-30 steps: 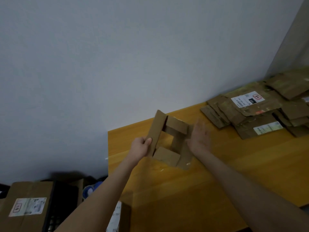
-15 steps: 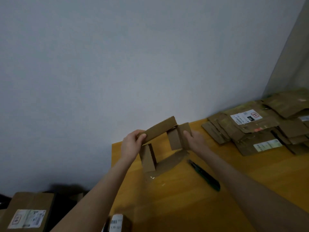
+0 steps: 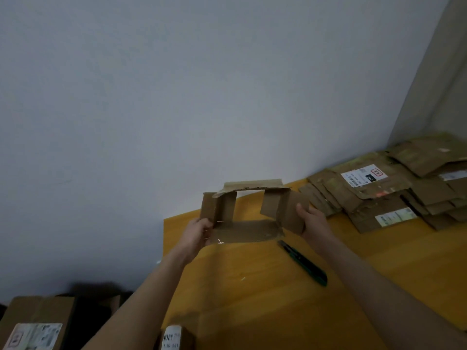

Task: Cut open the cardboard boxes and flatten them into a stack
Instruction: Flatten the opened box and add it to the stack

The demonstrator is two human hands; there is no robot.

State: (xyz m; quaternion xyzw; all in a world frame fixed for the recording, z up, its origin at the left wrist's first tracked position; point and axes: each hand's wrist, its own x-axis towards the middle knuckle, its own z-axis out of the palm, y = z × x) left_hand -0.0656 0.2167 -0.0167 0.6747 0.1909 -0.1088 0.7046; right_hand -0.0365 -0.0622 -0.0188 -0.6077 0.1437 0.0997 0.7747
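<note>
I hold a small brown cardboard box (image 3: 249,231), cut open at both ends so I see through it to the table. My left hand (image 3: 198,234) grips its left wall and flap. My right hand (image 3: 312,219) grips the right wall, thumb on the outer face. The box hangs just above the orange wooden table (image 3: 265,299), its flaps spread outward. A green and black utility knife (image 3: 304,263) lies on the table below my right hand. A stack of flattened boxes (image 3: 379,193) with shipping labels sits at the far right.
The table's left edge runs down from the wall corner. Below it on the left stand sealed cardboard boxes (image 3: 38,324) with labels. Another labelled box (image 3: 174,337) pokes up at the near table edge. A grey wall is right behind the table.
Both hands turned the box from a skewed diamond into a level rectangle and lifted it slightly. My right hand went from a flat press to a grip. The knife came into view.
</note>
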